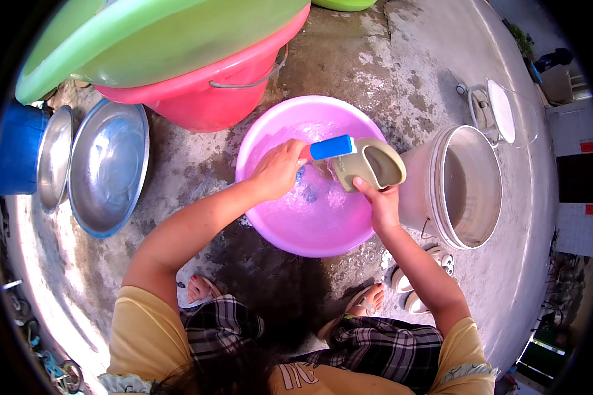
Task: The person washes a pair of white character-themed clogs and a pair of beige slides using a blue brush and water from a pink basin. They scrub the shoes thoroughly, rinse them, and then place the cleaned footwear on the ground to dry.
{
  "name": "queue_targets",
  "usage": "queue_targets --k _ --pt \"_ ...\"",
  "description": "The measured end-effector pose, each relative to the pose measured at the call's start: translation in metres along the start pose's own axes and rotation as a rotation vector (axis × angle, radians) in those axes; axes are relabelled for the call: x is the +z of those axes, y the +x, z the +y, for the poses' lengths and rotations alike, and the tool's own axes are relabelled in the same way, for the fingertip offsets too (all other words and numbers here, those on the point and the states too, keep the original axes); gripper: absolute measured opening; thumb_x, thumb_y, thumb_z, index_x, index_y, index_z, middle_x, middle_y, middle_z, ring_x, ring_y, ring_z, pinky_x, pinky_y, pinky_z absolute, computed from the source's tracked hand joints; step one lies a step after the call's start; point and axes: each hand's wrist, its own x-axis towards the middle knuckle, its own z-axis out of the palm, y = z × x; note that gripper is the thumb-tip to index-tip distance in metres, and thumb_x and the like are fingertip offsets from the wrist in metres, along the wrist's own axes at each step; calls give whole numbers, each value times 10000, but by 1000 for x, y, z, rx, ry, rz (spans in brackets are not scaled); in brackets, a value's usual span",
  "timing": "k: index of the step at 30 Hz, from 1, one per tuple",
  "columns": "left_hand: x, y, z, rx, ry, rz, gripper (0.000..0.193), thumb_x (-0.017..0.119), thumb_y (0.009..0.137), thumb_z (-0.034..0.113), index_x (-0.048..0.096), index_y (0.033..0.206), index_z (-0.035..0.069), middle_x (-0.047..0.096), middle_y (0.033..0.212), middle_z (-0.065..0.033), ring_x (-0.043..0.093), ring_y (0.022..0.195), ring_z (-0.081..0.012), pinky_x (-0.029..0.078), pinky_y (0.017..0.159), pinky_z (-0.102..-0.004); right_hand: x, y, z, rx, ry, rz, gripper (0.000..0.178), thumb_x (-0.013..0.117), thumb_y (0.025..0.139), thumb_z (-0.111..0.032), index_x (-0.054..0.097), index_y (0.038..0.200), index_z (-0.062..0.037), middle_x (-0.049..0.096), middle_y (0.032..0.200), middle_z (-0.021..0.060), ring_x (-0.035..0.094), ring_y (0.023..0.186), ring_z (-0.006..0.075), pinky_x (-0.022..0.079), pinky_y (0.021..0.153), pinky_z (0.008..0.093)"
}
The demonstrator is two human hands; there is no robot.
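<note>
Over a pink basin [316,234] with water in it, my right hand [383,205] grips an olive-green slipper [350,171], thumb on its edge. The slipper is tilted, with its opening facing right. My left hand [280,172] is closed round the red handle of a scrub brush [331,147] with a blue back. The brush's pale bristles, only partly seen, meet the slipper's left end. Something small and blue shows in the water below my left hand, too unclear to name.
A whitish bucket [435,191] stands right of the basin, with pale shoes [402,282] near my foot. Behind on the left, a green tub [197,46] rests on a red bucket [211,105]. Metal basins [109,168] lean beside a blue bucket [20,148]. The concrete is partly wet.
</note>
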Motion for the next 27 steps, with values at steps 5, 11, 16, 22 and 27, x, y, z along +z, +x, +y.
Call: queue_targets --k 5,11,16,22,27 --pt "15 8 -26 -622 239 -326 278 490 757 38 431 1019 -35 582 884 -233 566 830 -393 441 708 -466 -15 -11 -33 271 -5 -54 520 672 715 -58 416 1167 -56 528 1061 63 538 942 172 442 824 275" --pt "21 16 -32 -594 162 -180 395 474 806 151 417 1165 -3 592 895 -235 584 829 -367 455 719 -443 -36 -17 -48 -81 -539 -56 415 565 694 -24 467 1096 -59 554 998 70 546 899 185 429 804 296" --pt "31 20 -9 -804 -477 -262 418 436 851 174 419 1264 116 597 937 -202 584 791 -323 452 683 -376 -25 -21 -66 -50 -841 -47 299 567 660 -25 605 957 -19 637 782 138 621 722 192 470 690 296" --pt "14 9 73 -101 -480 -158 398 445 862 167 430 1255 107 601 825 -184 576 689 -313 445 633 -386 -33 -27 -68 -14 -975 -84 226 630 696 -78 644 912 -14 639 718 121 605 645 140 471 624 269" --pt "19 -8 -12 -300 214 -415 453 446 860 168 348 1300 119 579 691 -170 573 637 -337 452 605 -429 -31 -42 -70 -61 -1162 -313 243 635 733 -179 633 930 -38 630 773 170 629 723 282 481 674 341"
